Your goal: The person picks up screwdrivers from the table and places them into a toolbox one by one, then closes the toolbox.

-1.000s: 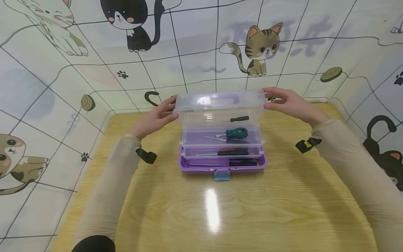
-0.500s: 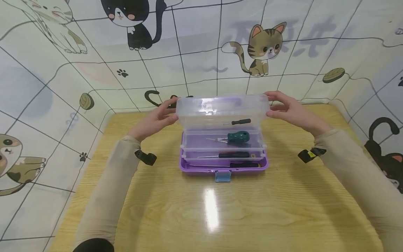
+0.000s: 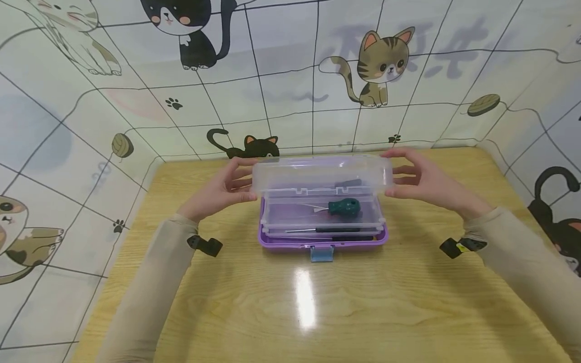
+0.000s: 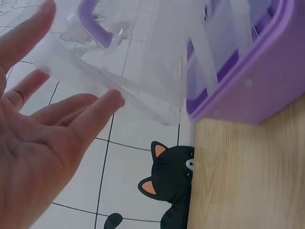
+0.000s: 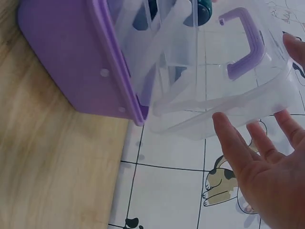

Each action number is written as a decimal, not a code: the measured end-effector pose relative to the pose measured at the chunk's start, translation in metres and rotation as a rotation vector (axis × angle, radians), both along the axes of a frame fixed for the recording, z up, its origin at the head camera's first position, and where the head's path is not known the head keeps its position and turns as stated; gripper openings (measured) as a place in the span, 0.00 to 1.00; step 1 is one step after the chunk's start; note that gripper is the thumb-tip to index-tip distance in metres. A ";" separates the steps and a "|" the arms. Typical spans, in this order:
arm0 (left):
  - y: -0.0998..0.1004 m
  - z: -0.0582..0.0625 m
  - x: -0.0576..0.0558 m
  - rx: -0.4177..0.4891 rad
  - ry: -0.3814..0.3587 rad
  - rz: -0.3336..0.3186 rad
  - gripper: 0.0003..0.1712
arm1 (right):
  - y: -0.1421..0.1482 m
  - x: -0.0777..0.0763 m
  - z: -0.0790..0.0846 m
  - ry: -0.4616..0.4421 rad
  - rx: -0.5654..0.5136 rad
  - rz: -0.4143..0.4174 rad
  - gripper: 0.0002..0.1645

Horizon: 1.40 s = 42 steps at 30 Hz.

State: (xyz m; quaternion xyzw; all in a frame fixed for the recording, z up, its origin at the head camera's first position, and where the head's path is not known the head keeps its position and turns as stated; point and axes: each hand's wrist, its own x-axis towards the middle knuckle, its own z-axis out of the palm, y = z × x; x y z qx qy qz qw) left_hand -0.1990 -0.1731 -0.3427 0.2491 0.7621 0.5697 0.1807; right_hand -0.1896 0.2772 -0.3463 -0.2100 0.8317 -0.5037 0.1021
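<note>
A purple toolbox (image 3: 272, 245) stands on the table, its translucent lid (image 3: 295, 176) raised and tilted over the stepped trays. My left hand (image 3: 220, 189) touches the lid's left end with spread, fairly straight fingers. At the right end, my right hand (image 3: 422, 181) does the same, thumb lower and fingers higher. A purple carrying handle (image 5: 250, 43) shows on the lid in the right wrist view. On the clear upper tray (image 3: 290, 206) lies a screwdriver with a green handle (image 3: 345, 206). Dark-handled screwdrivers (image 3: 338, 230) lie below it, and another shows blurred through the lid.
A blue latch (image 3: 322, 254) hangs from the box's front edge. The wooden table (image 3: 254, 307) extends in front and to both sides. Close behind and at the sides stands a backdrop (image 3: 290, 75) printed with cats and grid lines.
Both hands have swung the lid down and toward the person, so it now covers the small dark screwdriver at the back. The upper trays have folded lower over the box.
</note>
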 end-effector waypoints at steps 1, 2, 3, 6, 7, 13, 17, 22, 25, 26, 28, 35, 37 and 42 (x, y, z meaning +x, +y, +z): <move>0.000 0.000 0.001 0.003 -0.008 0.004 0.38 | 0.000 0.001 -0.002 0.004 -0.010 0.005 0.44; 0.001 -0.001 0.003 0.010 -0.019 0.010 0.39 | -0.001 0.003 -0.003 0.007 -0.018 0.007 0.44; 0.001 -0.002 0.004 0.016 -0.029 0.016 0.40 | -0.001 0.004 -0.005 0.016 -0.022 0.009 0.44; 0.003 -0.007 0.007 0.041 -0.047 0.027 0.41 | -0.003 0.009 -0.012 0.027 -0.045 0.022 0.47; 0.003 -0.010 0.008 0.054 -0.046 0.026 0.41 | -0.004 0.010 -0.015 0.030 -0.050 0.027 0.48; 0.007 -0.030 0.013 0.096 0.010 0.060 0.42 | -0.009 0.012 -0.035 0.041 -0.091 0.042 0.54; 0.012 -0.041 0.014 0.132 0.044 0.078 0.39 | -0.008 0.008 -0.043 0.040 -0.109 0.040 0.56; 0.019 -0.053 0.012 0.169 0.091 0.133 0.32 | -0.007 0.004 -0.051 0.029 -0.101 0.028 0.59; 0.021 -0.058 0.010 0.175 0.099 0.171 0.29 | -0.007 0.002 -0.055 0.038 -0.102 0.027 0.61; 0.021 -0.059 0.009 0.174 0.096 0.183 0.29 | -0.007 0.001 -0.056 0.044 -0.095 0.023 0.61; 0.022 -0.062 0.008 0.163 0.089 0.200 0.31 | -0.008 0.000 -0.058 0.058 -0.078 0.012 0.61; 0.023 -0.070 0.004 0.044 0.116 0.172 0.48 | -0.010 -0.001 -0.065 0.106 -0.047 -0.019 0.62; 0.024 -0.074 0.003 0.013 0.139 0.165 0.50 | -0.010 -0.002 -0.067 0.126 -0.050 -0.020 0.62; 0.021 -0.087 0.002 -0.024 0.134 0.164 0.50 | -0.009 -0.004 -0.071 0.147 -0.022 -0.031 0.59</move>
